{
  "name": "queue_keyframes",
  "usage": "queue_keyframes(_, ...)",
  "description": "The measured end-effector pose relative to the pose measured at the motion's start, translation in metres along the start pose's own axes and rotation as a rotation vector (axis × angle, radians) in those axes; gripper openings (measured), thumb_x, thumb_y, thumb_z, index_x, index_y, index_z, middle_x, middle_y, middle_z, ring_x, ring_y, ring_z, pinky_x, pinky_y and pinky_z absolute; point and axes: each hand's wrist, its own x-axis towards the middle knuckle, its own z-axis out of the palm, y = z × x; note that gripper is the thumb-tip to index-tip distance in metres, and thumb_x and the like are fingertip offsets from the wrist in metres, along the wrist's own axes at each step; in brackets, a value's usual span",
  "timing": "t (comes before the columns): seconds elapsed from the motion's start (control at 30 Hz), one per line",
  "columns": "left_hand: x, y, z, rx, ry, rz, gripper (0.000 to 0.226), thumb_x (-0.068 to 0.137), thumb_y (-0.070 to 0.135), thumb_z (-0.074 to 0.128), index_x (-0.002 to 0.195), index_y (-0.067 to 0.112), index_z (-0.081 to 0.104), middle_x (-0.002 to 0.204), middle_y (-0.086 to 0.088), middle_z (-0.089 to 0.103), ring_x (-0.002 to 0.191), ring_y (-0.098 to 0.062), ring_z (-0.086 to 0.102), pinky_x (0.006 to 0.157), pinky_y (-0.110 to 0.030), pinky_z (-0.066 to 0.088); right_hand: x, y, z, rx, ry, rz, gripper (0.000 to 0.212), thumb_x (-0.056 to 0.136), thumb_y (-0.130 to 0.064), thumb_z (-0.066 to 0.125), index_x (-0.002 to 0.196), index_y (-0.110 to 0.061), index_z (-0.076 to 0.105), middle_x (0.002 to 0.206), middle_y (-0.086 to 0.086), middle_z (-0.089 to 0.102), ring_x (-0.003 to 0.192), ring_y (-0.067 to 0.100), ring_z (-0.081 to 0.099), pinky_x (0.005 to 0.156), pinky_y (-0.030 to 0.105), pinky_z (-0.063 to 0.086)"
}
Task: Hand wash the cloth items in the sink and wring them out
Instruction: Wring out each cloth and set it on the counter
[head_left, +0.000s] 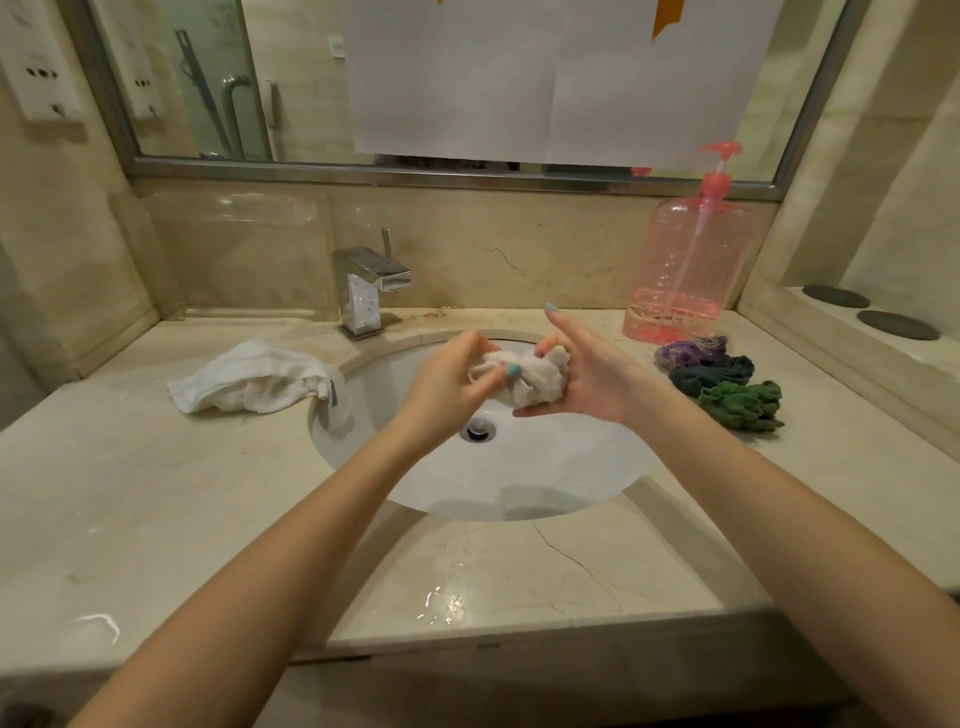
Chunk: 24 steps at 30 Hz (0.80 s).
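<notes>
Past wet beige stone counter (467, 561), left grip (452, 382) and right grip (584, 376) clutched a crumpled white cloth (532, 382) above the white sink (571, 467); three twisted coloured cloths (717, 371) seemed wrung, rumpled white towel (249, 379) apparently pending.

White cloth (537, 384) partly covered, paper (519, 78) cropped above

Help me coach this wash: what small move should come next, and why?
Probably twist both hands opposite ways. The left hand and right hand grip the small bunched white cloth over the white sink basin, and it looks looser than the twisted coloured cloths alongside.
</notes>
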Motion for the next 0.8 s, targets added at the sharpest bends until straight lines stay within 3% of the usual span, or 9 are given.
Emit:
queue_keyframes(0.1, 0.001, 0.006, 0.003, 0.261, -0.023, 0.144, 0.025, 0.091, 0.035, 0.065, 0.09, 0.014, 0.05, 0.099, -0.005, 0.061, 0.082, -0.021, 0.054, 0.064, -0.031, 0.035, 0.003, 0.002, 0.015, -0.018, 0.067, 0.004, 0.045, 0.089, -0.046, 0.063, 0.109, -0.007, 0.056, 0.099, 0.016, 0.068, 0.083, 0.026, 0.067, 0.087, 0.047, 0.056)
queue_keyframes(0.2, -0.004, 0.011, 0.008, 0.388, 0.138, 0.244, 0.038, 0.095, 0.042, 0.048, 0.093, 0.005, 0.055, 0.095, -0.011, 0.058, 0.074, -0.025, 0.051, 0.061, -0.031, 0.035, 0.007, 0.007, 0.031, 0.043, 0.107, 0.081, 0.043, 0.087, -0.044, 0.067, 0.107, -0.006, 0.066, 0.095, 0.012, 0.07, 0.082, 0.024, 0.068, 0.08, 0.041, 0.058)
queue_keyframes(0.3, -0.008, 0.009, 0.007, 0.519, 0.15, 0.23, 0.056, 0.094, 0.05, 0.024, 0.1, 0.004, 0.055, 0.092, -0.012, 0.058, 0.072, -0.031, 0.056, 0.055, -0.035, 0.038, 0.005, 0.014, 0.04, 0.05, 0.103, 0.132, 0.049, 0.085, -0.039, 0.07, 0.118, -0.003, 0.066, 0.103, 0.018, 0.068, 0.094, 0.032, 0.067, 0.079, 0.051, 0.057)
queue_keyframes(0.37, -0.013, 0.007, 0.007, 0.552, 0.09, 0.177, 0.064, 0.093, 0.056, 0.017, 0.107, 0.006, 0.054, 0.092, -0.01, 0.06, 0.077, -0.032, 0.058, 0.059, -0.035, 0.037, 0.004, 0.018, 0.046, 0.063, 0.199, 0.066, 0.031, 0.089, -0.031, 0.066, 0.107, -0.005, 0.066, 0.098, 0.014, 0.066, 0.081, 0.026, 0.066, 0.066, 0.036, 0.057)
queue_keyframes(0.43, -0.019, 0.007, 0.011, 0.502, 0.078, 0.093, 0.059, 0.095, 0.058, 0.025, 0.107, 0.008, 0.055, 0.092, -0.009, 0.063, 0.081, -0.03, 0.058, 0.063, -0.036, 0.036, 0.003, 0.02, 0.052, 0.053, 0.378, -0.104, 0.018, 0.093, -0.025, 0.062, 0.09, -0.008, 0.06, 0.083, 0.007, 0.057, 0.068, 0.017, 0.056, 0.057, 0.027, 0.047)
queue_keyframes(0.5, -0.022, 0.01, 0.016, 0.416, 0.097, -0.028, 0.048, 0.098, 0.053, 0.032, 0.084, 0.012, 0.052, 0.077, -0.005, 0.058, 0.073, -0.028, 0.053, 0.061, -0.036, 0.031, 0.005, 0.021, 0.056, 0.01, 0.496, -0.267, 0.028, 0.096, -0.028, 0.057, 0.075, -0.011, 0.05, 0.068, 0.002, 0.043, 0.06, 0.012, 0.043, 0.057, 0.027, 0.038)
queue_keyframes(0.6, -0.017, 0.013, 0.019, 0.297, 0.092, -0.142, 0.057, 0.103, 0.049, 0.023, 0.061, 0.014, 0.039, 0.058, -0.003, 0.048, 0.062, -0.026, 0.047, 0.057, -0.039, 0.029, 0.01, 0.027, 0.062, -0.006, 0.59, -0.414, 0.043, 0.1, -0.028, 0.05, 0.062, -0.017, 0.032, 0.059, -0.001, 0.028, 0.046, 0.006, 0.033, 0.052, 0.025, 0.029)
queue_keyframes(0.7, -0.012, 0.01, 0.021, 0.028, 0.081, -0.298, 0.064, 0.106, 0.042, 0.023, 0.052, 0.012, 0.041, 0.048, -0.002, 0.049, 0.053, -0.023, 0.049, 0.055, -0.035, 0.037, 0.013, 0.031, 0.063, -0.152, 0.619, -0.546, 0.045, 0.102, -0.023, 0.043, 0.06, -0.016, 0.03, 0.054, -0.003, 0.026, 0.045, 0.005, 0.027, 0.049, 0.023, 0.028)
queue_keyframes(0.8, -0.009, 0.002, 0.024, -0.226, 0.007, -0.49, 0.06, 0.105, 0.04, 0.024, 0.059, 0.01, 0.049, 0.054, -0.008, 0.055, 0.046, -0.018, 0.046, 0.045, -0.024, 0.034, 0.016, 0.031, 0.061, -0.314, 0.554, -0.632, 0.045, 0.103, -0.022, 0.041, 0.06, -0.016, 0.03, 0.055, -0.003, 0.027, 0.051, 0.009, 0.025, 0.051, 0.028, 0.025)
